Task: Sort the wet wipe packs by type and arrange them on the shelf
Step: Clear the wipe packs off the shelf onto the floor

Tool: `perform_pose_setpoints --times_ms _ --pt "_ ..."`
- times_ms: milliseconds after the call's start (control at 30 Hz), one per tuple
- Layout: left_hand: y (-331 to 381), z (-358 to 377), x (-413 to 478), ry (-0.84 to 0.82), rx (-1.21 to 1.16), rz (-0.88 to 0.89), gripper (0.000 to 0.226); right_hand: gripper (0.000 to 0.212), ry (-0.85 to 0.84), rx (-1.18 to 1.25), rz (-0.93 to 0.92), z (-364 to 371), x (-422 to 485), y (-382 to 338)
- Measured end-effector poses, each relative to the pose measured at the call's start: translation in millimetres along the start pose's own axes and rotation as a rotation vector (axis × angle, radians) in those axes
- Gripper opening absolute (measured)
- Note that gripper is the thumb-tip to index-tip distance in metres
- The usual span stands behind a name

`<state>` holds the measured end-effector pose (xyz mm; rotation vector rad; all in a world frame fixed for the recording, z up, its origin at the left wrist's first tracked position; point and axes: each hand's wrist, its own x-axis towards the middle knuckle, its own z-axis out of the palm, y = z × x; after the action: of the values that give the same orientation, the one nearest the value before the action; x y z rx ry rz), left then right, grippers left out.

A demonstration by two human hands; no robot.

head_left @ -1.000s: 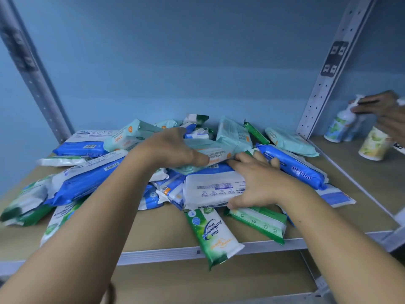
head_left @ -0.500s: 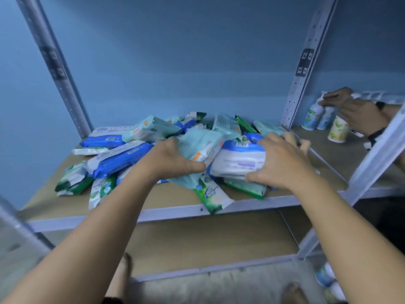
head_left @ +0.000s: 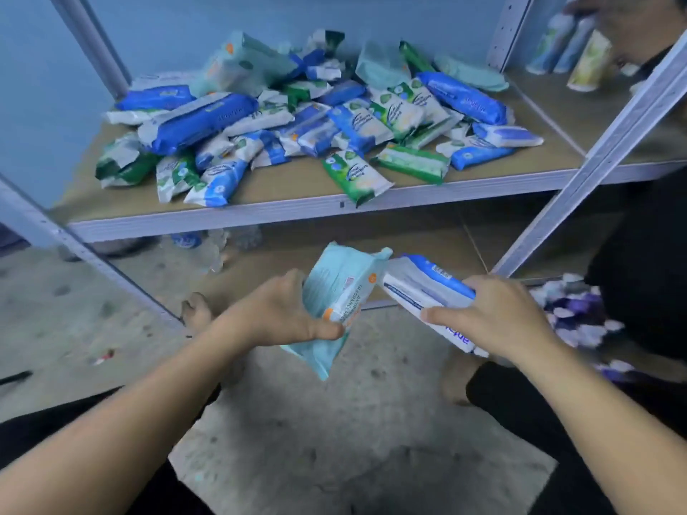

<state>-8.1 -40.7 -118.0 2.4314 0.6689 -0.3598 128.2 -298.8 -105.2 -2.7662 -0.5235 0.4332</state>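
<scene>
My left hand (head_left: 277, 315) grips a pale teal wipe pack (head_left: 336, 288) with an orange stripe, held low in front of the lower shelf. My right hand (head_left: 494, 314) grips a white and blue wipe pack (head_left: 420, 288) beside it; the two packs nearly touch at their top corners. Above them a mixed heap of wipe packs (head_left: 297, 117), blue, green, white and teal, lies unsorted on the upper shelf board (head_left: 282, 197). One green pack (head_left: 355, 176) hangs over the shelf's front edge.
Grey metal uprights (head_left: 594, 158) frame the shelf. Another person (head_left: 639, 224) in dark clothes stands at the right, handling bottles (head_left: 580, 50) on the neighbouring shelf. A lower shelf board (head_left: 371, 236) sits below, with bare feet (head_left: 197, 310) on the concrete floor.
Both hands lifted a pack each out of the heap and brought them down below the upper shelf. The view has dropped and pulled back from the shelf.
</scene>
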Motion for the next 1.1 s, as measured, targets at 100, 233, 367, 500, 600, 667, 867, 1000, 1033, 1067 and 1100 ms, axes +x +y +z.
perform_pose_setpoints --times_ms 100,233,367,500,600,667,867,1000,1033,1067,1100 --pt "-35 68 33 -0.055 0.014 -0.156 0.081 0.068 -0.241 0.005 0.192 62 24 8" --pt "-74 150 72 -0.110 0.003 -0.303 0.093 0.071 -0.397 0.130 0.403 147 53 25" --pt "-108 221 104 -0.166 -0.020 -0.385 0.097 0.059 -0.441 0.043 0.418 218 79 38" --pt "-134 268 121 -0.085 0.021 -0.400 0.084 0.051 -0.409 -0.086 0.372 280 93 43" --pt "-145 291 129 0.000 -0.004 -0.413 0.078 0.072 -0.324 -0.128 0.358 322 93 56" --pt "-149 301 130 0.002 0.008 -0.416 0.084 0.086 -0.307 -0.189 0.325 336 89 62" --pt "-147 293 129 -0.090 -0.024 -0.450 0.102 0.090 -0.393 -0.185 0.326 341 86 70" --pt "-136 263 125 -0.134 -0.017 -0.431 0.090 0.082 -0.374 -0.096 0.281 307 91 50" --pt "-131 253 125 -0.136 -0.009 -0.411 0.086 0.081 -0.351 -0.087 0.252 295 92 43" --pt "-125 240 126 -0.126 0.005 -0.376 0.083 0.079 -0.331 -0.076 0.221 282 94 35" --pt "-118 226 126 -0.107 0.026 -0.333 0.080 0.078 -0.311 -0.057 0.180 268 95 27"
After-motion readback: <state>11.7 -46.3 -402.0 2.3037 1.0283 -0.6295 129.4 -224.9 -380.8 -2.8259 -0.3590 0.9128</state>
